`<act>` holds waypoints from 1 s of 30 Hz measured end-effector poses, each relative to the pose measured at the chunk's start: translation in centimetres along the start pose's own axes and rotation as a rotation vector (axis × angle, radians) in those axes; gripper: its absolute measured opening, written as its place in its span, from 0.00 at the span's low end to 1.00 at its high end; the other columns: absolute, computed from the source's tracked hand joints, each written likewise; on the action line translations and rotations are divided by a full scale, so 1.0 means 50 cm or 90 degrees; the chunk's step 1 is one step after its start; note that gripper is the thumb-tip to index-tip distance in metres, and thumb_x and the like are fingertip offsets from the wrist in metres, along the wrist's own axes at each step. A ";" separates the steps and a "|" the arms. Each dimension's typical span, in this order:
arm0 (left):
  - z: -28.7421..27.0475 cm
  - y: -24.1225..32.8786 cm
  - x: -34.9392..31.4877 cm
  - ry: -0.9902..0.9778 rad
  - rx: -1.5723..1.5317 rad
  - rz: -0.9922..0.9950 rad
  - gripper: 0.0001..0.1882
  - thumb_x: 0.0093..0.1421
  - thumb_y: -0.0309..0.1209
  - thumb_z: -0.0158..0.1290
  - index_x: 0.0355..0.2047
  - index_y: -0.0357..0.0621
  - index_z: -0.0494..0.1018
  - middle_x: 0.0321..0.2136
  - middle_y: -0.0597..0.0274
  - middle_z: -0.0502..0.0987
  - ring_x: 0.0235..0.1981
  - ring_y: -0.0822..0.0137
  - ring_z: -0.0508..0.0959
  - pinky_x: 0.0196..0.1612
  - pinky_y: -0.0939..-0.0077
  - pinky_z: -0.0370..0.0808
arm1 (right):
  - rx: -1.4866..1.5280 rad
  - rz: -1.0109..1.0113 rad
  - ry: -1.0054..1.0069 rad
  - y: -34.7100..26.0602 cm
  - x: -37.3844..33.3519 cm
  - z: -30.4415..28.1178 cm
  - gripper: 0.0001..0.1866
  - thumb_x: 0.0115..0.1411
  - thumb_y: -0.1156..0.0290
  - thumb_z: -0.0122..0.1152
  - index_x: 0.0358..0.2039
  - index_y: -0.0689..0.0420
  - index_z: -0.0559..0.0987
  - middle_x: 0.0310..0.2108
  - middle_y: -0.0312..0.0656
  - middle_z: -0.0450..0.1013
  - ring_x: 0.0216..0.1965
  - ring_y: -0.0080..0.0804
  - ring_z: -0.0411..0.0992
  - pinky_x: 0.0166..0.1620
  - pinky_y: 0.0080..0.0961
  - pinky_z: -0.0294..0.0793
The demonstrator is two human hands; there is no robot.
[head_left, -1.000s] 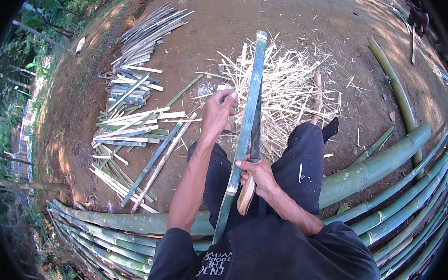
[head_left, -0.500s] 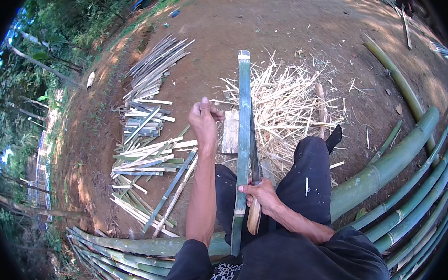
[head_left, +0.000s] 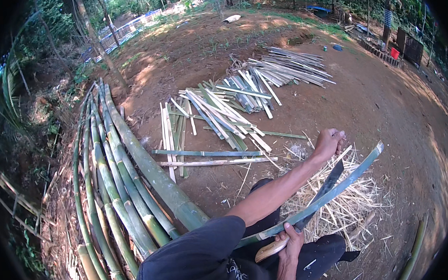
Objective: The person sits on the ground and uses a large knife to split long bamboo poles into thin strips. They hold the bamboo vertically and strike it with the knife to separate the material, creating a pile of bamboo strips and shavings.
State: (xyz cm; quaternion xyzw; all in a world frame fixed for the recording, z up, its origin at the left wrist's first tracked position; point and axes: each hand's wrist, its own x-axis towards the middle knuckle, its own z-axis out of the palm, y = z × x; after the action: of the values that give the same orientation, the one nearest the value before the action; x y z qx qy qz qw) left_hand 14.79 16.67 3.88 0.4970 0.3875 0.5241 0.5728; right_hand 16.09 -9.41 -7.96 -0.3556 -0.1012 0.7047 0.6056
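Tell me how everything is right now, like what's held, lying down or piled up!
Bamboo strip: held, slanting
Big knife: held against or close beside the strip, blade bare
Right grip: closed on bamboo strip and big knife
Left grip: raised, curled, nothing visible in it
Bamboo poles: round, unsplit, lying side by side
Split pieces: loosely piled
Pale shavings: in a loose heap
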 end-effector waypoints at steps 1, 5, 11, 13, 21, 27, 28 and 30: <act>-0.036 -0.004 0.004 0.019 -0.067 -0.010 0.11 0.67 0.32 0.47 0.33 0.35 0.73 0.19 0.66 0.72 0.19 0.77 0.72 0.20 0.81 0.71 | 0.001 0.009 -0.008 0.001 -0.003 -0.001 0.11 0.55 0.79 0.61 0.35 0.61 0.69 0.26 0.49 0.73 0.16 0.24 0.66 0.18 0.23 0.71; -0.223 0.002 -0.025 0.139 -0.037 -0.010 0.12 0.67 0.29 0.45 0.44 0.32 0.70 0.27 0.59 0.76 0.23 0.72 0.77 0.26 0.81 0.77 | 0.018 -0.013 0.036 -0.002 -0.008 -0.002 0.11 0.57 0.75 0.61 0.37 0.66 0.70 0.27 0.51 0.73 0.18 0.24 0.65 0.19 0.23 0.70; -0.379 -0.104 -0.323 -0.160 0.310 -0.066 0.25 0.66 0.34 0.47 0.62 0.39 0.59 0.58 0.49 0.65 0.58 0.58 0.67 0.59 0.66 0.66 | 0.156 -0.060 -0.005 -0.030 0.036 -0.056 0.13 0.63 0.66 0.57 0.37 0.65 0.72 0.29 0.51 0.73 0.18 0.21 0.63 0.22 0.23 0.69; -0.397 -0.094 -0.466 -0.250 0.180 -0.340 0.24 0.69 0.39 0.43 0.59 0.35 0.62 0.49 0.49 0.72 0.52 0.60 0.73 0.57 0.66 0.68 | 0.189 -0.034 -0.063 -0.040 0.060 -0.074 0.12 0.63 0.67 0.57 0.40 0.62 0.71 0.32 0.54 0.73 0.18 0.20 0.63 0.22 0.23 0.69; -0.391 -0.143 -0.569 -0.519 -0.100 -0.603 0.33 0.59 0.44 0.57 0.57 0.33 0.63 0.36 0.54 0.78 0.38 0.65 0.79 0.46 0.71 0.74 | 0.259 -0.108 -0.248 -0.137 0.097 -0.073 0.18 0.62 0.63 0.58 0.45 0.63 0.70 0.29 0.53 0.72 0.15 0.17 0.62 0.18 0.19 0.69; -0.378 -0.182 -0.583 -0.670 -0.309 -0.719 0.26 0.58 0.42 0.59 0.47 0.33 0.68 0.25 0.55 0.76 0.24 0.65 0.77 0.30 0.72 0.74 | 0.302 -0.130 -0.319 -0.212 0.105 -0.069 0.17 0.65 0.62 0.54 0.47 0.62 0.71 0.30 0.50 0.72 0.15 0.15 0.63 0.18 0.18 0.70; -0.363 -0.161 -0.585 -0.620 -0.331 -0.721 0.25 0.58 0.43 0.59 0.45 0.33 0.68 0.23 0.54 0.76 0.22 0.64 0.76 0.27 0.71 0.73 | 0.284 -0.138 -0.282 -0.226 0.101 -0.065 0.17 0.65 0.61 0.54 0.46 0.61 0.71 0.30 0.50 0.72 0.15 0.15 0.63 0.18 0.18 0.69; -0.333 -0.109 -0.574 -0.540 -0.231 -0.660 0.19 0.62 0.41 0.55 0.41 0.36 0.68 0.20 0.59 0.71 0.18 0.70 0.72 0.20 0.77 0.69 | 0.191 -0.186 -0.162 -0.255 0.093 -0.060 0.21 0.66 0.57 0.53 0.46 0.64 0.71 0.30 0.48 0.72 0.16 0.16 0.62 0.18 0.19 0.68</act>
State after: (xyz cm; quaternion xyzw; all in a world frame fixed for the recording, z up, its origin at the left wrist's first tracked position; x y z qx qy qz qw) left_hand -4.42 -8.65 -7.07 0.3062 0.2234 -0.0001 0.9254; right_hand 27.86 -2.83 -4.63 -0.1515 -0.1216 0.6557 0.7296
